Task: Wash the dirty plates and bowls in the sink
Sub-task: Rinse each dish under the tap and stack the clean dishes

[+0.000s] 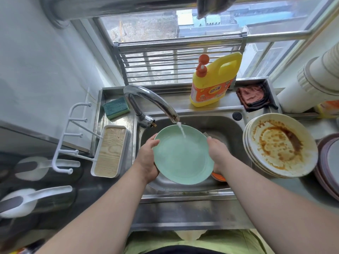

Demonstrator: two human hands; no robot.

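**Green plate under running tap, both hands on rim**

While water runs from the faucet (150, 101) in a thin stream, it lands on the upper right part of a pale green plate (183, 154) held over the steel sink (227, 129). Plate face is up, tilted slightly toward the camera, and looks clean apart from the water film.

Left hand (147, 160) grips the plate's left rim — thumb curled over the top edge, remaining fingers hidden beneath the plate, so their spread cannot be told. Right hand (218, 153) grips the right rim in the same manner: thumb lies along the upper edge, fingers wrapped under and out of sight.

Below the plate's lower right edge an orange item (218, 176) sits in the basin, mostly covered; cannot identify it.

On the counter right of the sink — a stack of dirty plates (280, 145), top one smeared with brown-orange sauce. Further right, partly out of view, a stack of darker dishes (328, 162).

Behind the sink: yellow detergent bottle (214, 83) with orange pump, upright on the ledge; a reddish-brown cloth (252, 97) just beside it to the right. Left of the faucet, a green-and-yellow sponge (116, 108) lies on the ledge, and nearer the camera a white tray with a wooden insert (110, 151).
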